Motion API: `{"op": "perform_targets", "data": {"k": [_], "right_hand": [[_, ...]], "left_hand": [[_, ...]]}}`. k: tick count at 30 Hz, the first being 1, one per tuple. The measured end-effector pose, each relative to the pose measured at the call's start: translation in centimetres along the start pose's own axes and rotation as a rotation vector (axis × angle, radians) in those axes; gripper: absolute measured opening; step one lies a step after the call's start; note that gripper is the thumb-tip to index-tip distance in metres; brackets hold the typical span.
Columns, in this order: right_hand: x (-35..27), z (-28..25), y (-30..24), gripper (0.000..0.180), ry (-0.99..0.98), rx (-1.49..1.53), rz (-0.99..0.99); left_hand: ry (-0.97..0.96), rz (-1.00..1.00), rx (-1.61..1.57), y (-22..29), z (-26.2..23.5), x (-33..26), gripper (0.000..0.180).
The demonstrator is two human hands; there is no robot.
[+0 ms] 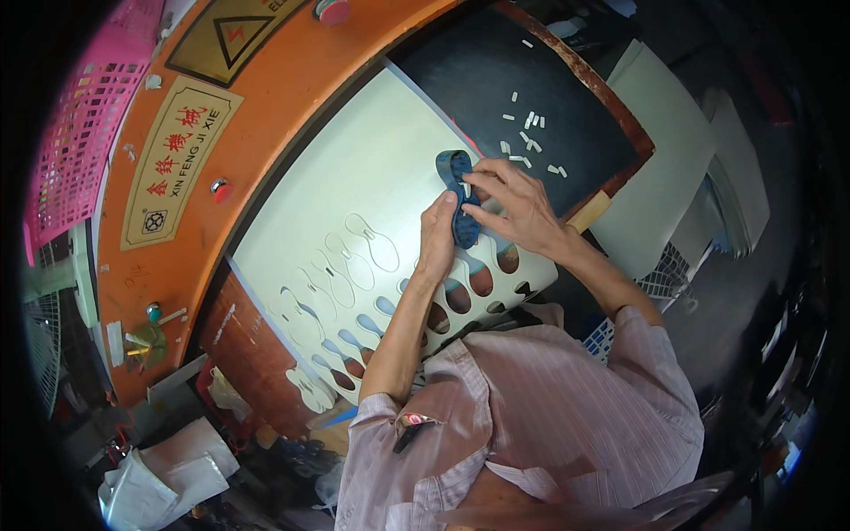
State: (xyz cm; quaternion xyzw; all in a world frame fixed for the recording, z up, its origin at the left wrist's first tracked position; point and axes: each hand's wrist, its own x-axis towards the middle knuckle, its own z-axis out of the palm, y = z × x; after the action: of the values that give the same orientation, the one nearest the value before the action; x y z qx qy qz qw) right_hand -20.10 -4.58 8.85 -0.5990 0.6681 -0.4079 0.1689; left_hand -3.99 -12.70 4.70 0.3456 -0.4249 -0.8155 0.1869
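If the left hand loosens, the dark blue, sole-shaped form, probably a cutting die, could tip or drop and mark the smooth white sheet below. A fingertip slip by the right hand could scrape skin on the form's rim, or let the small white strip at its waist fall among the loose white strips on the black-topped bench. The form is elongated, rounded at both ends and narrow-waisted, with a rough-looking interior; its material cannot be determined. It is held over the sheet's right edge, towards the near right corner. The left hand is closed around its left side, thumb uppermost. The right hand is partly open, thumb and forefinger apart at the waist; whether they grip the strip cannot be determined.
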Motion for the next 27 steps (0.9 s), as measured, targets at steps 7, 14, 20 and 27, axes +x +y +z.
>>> {"op": "perform_targets", "data": {"k": [7, 14, 20, 27], "right_hand": [[-0.5, -0.5, 0.3, 0.037, 0.042, 0.043, 0.054], [0.7, -2.6, 2.3, 0.026, -0.098, 0.172, 0.106], [0.7, -2.6, 4.0, 0.018, -0.07, 0.408, 0.215], [0.0, -2.7, 4.3, 0.015, -0.017, 0.641, 0.475]], "left_hand": [[0.021, 0.037, 0.098, 1.0, 1.6, 0.3, 0.049], [-0.025, -0.064, 0.142, 1.5, 2.1, 1.7, 0.046], [-0.041, -0.076, 0.198, 2.3, 2.9, 2.9, 0.045], [-0.044, -0.1, 0.082, 2.0, 4.1, 3.8, 0.043]]}}
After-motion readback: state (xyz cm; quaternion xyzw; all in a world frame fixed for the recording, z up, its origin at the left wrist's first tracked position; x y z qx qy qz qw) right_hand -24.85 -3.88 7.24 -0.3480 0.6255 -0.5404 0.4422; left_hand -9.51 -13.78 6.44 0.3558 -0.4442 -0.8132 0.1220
